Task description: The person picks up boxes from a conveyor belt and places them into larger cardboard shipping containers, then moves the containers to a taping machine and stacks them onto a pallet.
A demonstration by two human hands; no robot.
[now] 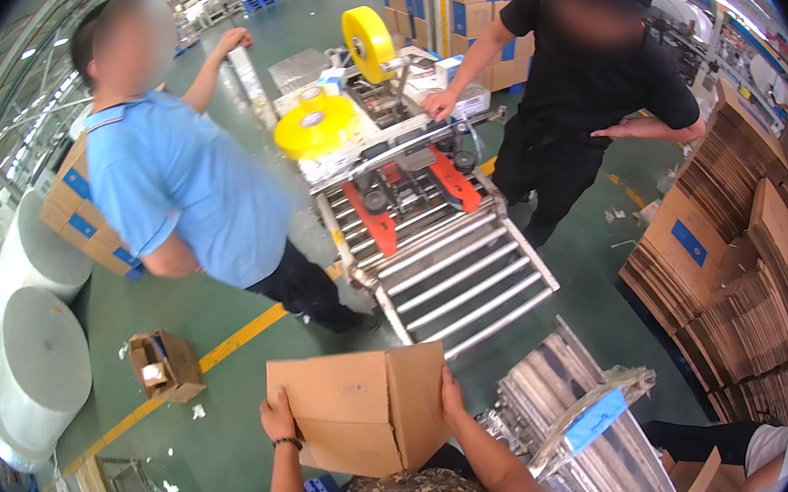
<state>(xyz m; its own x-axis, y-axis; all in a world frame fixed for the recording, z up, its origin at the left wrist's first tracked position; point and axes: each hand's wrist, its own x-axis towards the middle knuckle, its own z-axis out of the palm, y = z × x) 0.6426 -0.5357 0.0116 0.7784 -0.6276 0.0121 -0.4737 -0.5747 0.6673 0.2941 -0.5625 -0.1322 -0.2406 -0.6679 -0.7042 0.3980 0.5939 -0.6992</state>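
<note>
I hold a plain brown cardboard box [358, 407] in front of my chest, low in the head view. My left hand [277, 418] grips its lower left edge; a dark band circles that wrist. My right hand [452, 396] presses flat against the box's right side. The box is partly unfolded, its flaps standing upward. Just beyond it is the near end of a roller conveyor [468, 274] leading to a carton taping machine [403, 164] with orange guides.
Two yellow tape rolls [319, 123] sit on the machine. A person in a blue shirt [182, 188] leans at its left; a person in black [587, 83] stands behind it. Flat carton stacks [740, 276] rise at right. White rolls [35, 370] and a small open box [165, 366] lie at left.
</note>
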